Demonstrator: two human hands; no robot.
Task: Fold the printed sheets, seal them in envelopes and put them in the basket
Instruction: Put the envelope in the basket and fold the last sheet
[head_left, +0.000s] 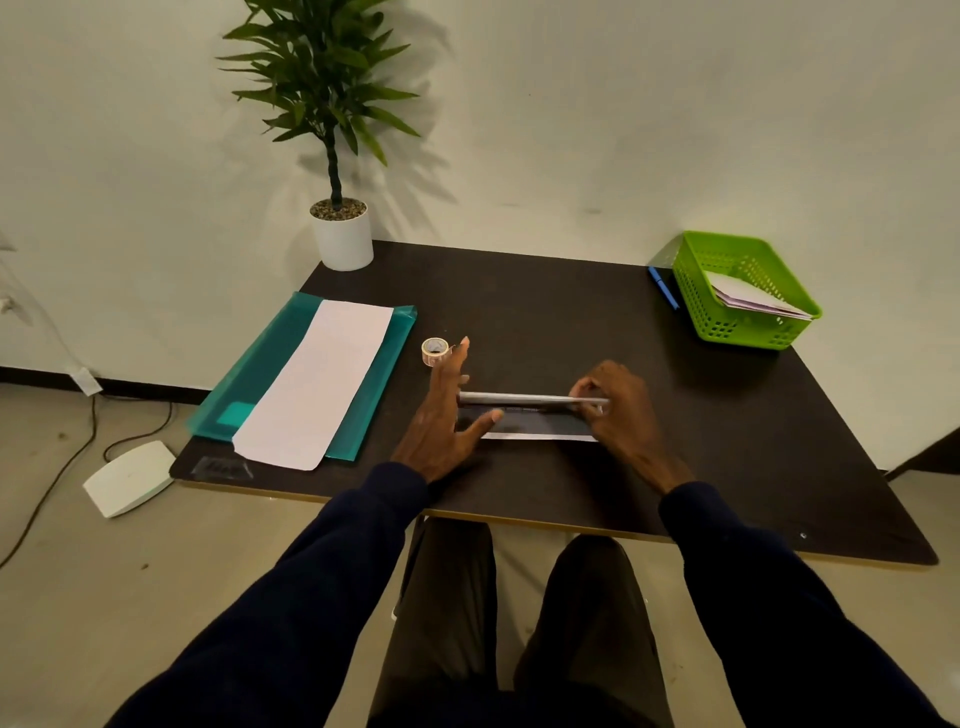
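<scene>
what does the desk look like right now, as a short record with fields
left hand: open, fingers straight, thumb on the folded paper
right hand: pinches the folded paper's raised flap at its right end
basket: green, far right corner of the table, envelopes inside
sheets: white, lying on a teal folder, left side
tape roll: just beyond the left hand
pen: blue, left of the basket
plant: far left corner

head view | above near edge of table; faces forward and down | basket far right
</scene>
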